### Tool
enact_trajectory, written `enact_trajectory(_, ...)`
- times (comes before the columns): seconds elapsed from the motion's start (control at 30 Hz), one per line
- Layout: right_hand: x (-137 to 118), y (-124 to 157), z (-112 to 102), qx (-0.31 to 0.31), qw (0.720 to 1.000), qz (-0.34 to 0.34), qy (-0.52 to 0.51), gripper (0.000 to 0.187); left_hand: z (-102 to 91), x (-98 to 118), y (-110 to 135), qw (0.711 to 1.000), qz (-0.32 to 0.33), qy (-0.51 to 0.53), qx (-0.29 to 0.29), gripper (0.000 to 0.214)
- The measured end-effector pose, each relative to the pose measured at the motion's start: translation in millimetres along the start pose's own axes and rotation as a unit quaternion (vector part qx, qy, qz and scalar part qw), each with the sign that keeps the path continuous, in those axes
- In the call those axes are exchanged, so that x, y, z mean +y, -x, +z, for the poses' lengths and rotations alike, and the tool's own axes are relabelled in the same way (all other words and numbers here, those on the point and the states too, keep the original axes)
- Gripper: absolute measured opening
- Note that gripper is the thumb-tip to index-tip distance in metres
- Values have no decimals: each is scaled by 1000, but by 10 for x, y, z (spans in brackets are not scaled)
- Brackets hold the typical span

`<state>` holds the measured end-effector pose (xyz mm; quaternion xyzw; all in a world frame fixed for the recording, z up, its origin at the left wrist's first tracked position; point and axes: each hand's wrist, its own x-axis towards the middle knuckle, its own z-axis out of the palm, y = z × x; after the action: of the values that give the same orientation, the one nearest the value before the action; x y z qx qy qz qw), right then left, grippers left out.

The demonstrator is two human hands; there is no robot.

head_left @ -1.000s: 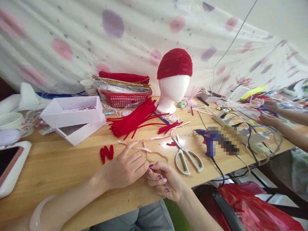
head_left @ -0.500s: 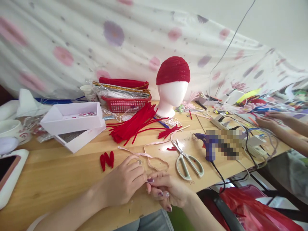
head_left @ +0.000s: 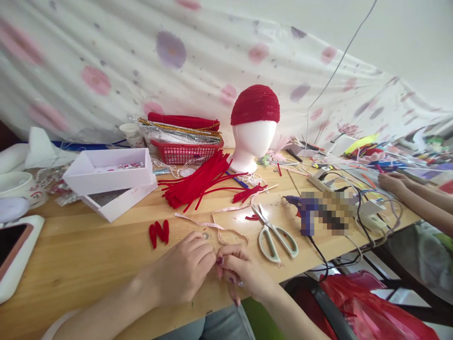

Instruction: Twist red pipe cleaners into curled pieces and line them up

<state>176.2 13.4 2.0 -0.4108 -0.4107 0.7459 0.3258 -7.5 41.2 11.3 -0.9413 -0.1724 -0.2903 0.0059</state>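
My left hand (head_left: 187, 267) and my right hand (head_left: 239, 269) meet fingertip to fingertip above the table's front edge. Both are closed in a pinch; whatever sits between the fingers is hidden. Just beyond the left hand lie several short red fuzzy pieces (head_left: 162, 232) in a small group. A pale pink measuring tape (head_left: 198, 223) curls across the table behind my hands. To the right of my right hand rest scissors (head_left: 272, 233) with pale handles, blades slightly apart. Farther back is a large bundle of red pipe cleaners (head_left: 193, 184), with a smaller bunch (head_left: 247, 192) beside it.
A white mannequin head (head_left: 253, 137) wears a red wrapped cap. Left of it stand a red basket (head_left: 187, 153) and white boxes (head_left: 109, 174). A blue glue gun (head_left: 306, 212), partly blurred, and a power strip (head_left: 364, 212) lie right. Another person's hands (head_left: 396, 184) work at far right.
My right hand's fingers have curled in and turned slightly at the pinch. The left hand stays nearly in place. The other person's hands have shifted a little.
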Motion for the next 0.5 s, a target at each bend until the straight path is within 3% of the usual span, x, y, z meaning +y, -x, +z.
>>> enact_trajectory(0.1, -65, 107, 11, 13, 982, -54, 183, 21, -38, 55, -32, 989, -85, 114, -39, 24)
enact_trajectory(0.17, -112, 174, 27, 31, 936, -130, 327, 25, -65, 76, -54, 966, -155, 197, -63, 24)
enact_trajectory(0.23, -140, 213, 41, 31, 852, -229, 470, 25, -92, 79, -76, 935, -218, 267, -80, 25)
enact_trajectory(0.3, -143, 222, 40, 24, 738, -319, 594, 20, -116, 65, -100, 895, -279, 332, -104, 26)
enact_trajectory(0.37, -132, 213, 22, 19, 609, -390, 690, 18, -130, 39, -124, 821, -351, 424, -150, 25)
enact_trajectory(0.43, -123, 198, -6, 15, 509, -425, 748, 20, -126, 11, -142, 710, -422, 535, -178, 22)
enact_trajectory(0.47, -122, 190, -19, 12, 492, -428, 758, 21, -119, -2, -148, 661, -444, 577, -177, 21)
enact_trajectory(0.5, -123, 180, -30, 14, 505, -417, 755, 22, -109, -13, -150, 636, -453, 601, -172, 21)
